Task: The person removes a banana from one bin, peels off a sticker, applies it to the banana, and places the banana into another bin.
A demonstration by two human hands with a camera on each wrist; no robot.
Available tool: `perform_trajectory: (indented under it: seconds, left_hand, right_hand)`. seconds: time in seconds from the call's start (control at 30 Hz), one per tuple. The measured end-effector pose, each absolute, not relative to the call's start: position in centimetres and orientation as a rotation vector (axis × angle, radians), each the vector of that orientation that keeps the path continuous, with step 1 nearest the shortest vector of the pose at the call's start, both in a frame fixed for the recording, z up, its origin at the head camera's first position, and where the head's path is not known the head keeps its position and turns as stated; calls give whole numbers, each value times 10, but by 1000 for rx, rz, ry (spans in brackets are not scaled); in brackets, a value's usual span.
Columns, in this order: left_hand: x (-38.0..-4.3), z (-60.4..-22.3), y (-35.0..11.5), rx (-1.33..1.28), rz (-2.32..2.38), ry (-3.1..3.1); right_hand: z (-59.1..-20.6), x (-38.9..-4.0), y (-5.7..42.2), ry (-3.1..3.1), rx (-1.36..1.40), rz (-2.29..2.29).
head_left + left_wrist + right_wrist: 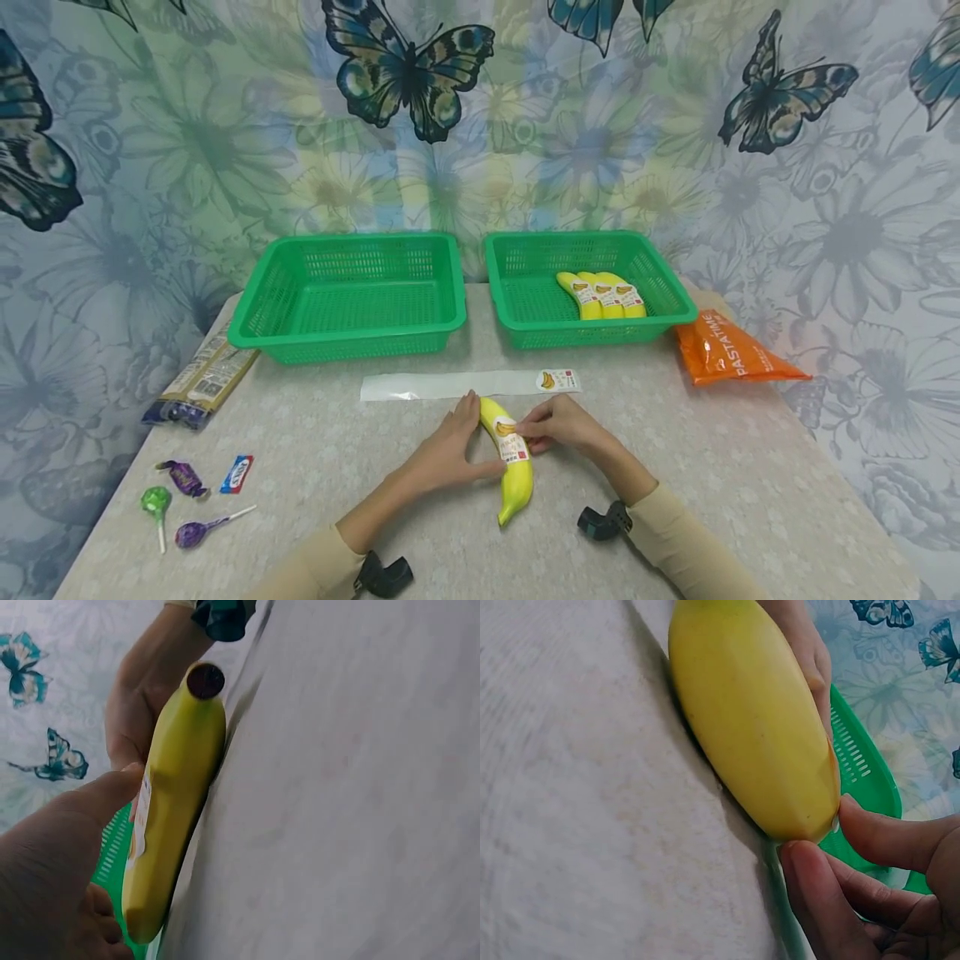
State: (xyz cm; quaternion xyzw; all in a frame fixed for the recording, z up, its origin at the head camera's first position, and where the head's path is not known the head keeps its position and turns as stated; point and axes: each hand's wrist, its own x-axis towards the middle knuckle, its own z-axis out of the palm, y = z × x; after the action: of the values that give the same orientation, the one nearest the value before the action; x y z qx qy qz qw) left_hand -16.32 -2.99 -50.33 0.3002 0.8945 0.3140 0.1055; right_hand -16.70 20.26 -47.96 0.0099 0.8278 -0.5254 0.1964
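A yellow banana [517, 483] lies on the table between the hands, stem end toward me. A white printed label [513, 448] is on its upper face. My left hand [442, 450] is along the banana's left side, fingers extended by the far end and thumb [112, 791] touching it beside the label. From the right, my right hand [562, 425] grips the banana's side at the label's edge with thumb [866, 829] and fingertips. A bit of white shows by the right thumb. Just beyond lies a pale backing strip [450, 386] carrying one banana label [557, 380].
Two green baskets stand at the back: the left one [352, 342] bare, the right one [592, 333] holding labelled bananas [600, 296]. An orange pasta bag [731, 350] lies at right, a long package [206, 379] at left. Lollipops [156, 500] and wrapped sweets [183, 477] lie front left.
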Motion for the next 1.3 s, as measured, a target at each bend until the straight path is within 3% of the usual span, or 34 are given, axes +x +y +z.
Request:
perform_trajectory:
  seconds: [0.97,1.3]
  left_hand:
    - [-156,-502,-30,905,850,2631]
    - [-199,-472,-20,854,937,2691]
  right_hand:
    - [-474,-152,191,2407,37,-1326]
    - [-474,-153,190,2368,44,-1391]
